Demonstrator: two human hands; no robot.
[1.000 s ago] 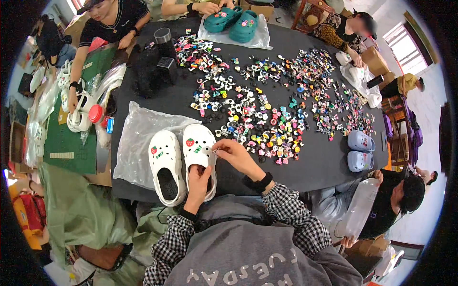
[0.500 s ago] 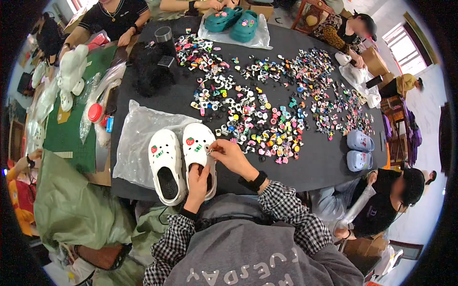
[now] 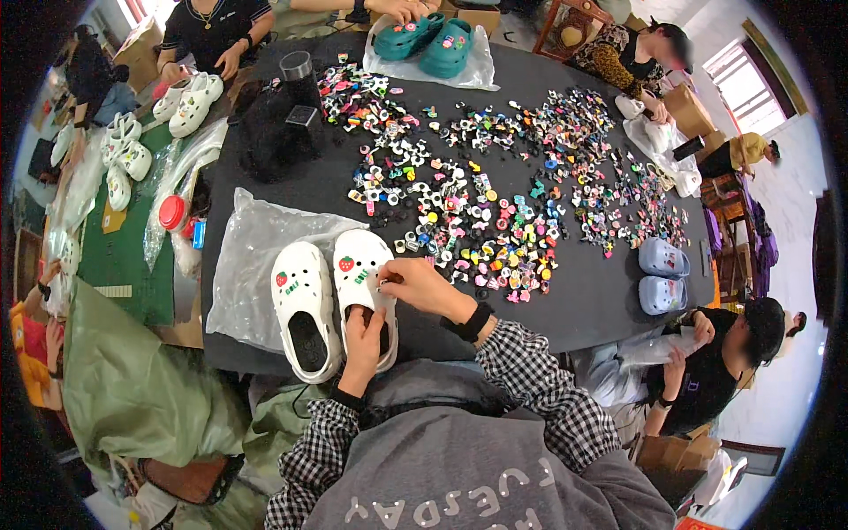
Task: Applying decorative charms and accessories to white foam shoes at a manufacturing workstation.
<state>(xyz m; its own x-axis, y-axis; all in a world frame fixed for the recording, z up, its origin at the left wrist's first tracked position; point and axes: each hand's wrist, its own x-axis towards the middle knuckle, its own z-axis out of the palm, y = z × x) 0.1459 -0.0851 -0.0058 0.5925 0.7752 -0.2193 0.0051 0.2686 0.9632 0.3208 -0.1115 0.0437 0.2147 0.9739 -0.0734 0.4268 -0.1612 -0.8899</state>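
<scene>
Two white clogs stand side by side at the table's near edge, toes pointing away. Each bears a red strawberry charm and green letter charms on its perforated top. My left hand grips the right clog, fingers inside its foot opening. On that clog's right side my right hand is pinched closed against the upper; anything between its fingertips is too small and hidden to name. The left clog stands untouched beside it. Under and behind the pair lies a clear plastic bag.
Loose shoe charms cover the middle of the black table. Teal clogs stand at the far side, light-blue clogs at the right. A glass jar stands far left. Several people work around.
My right hand shifts slightly at the clog's side; my left stays in place. At the far left, a co-worker's white clogs separate into view; at right, a person raises a plastic bag.
</scene>
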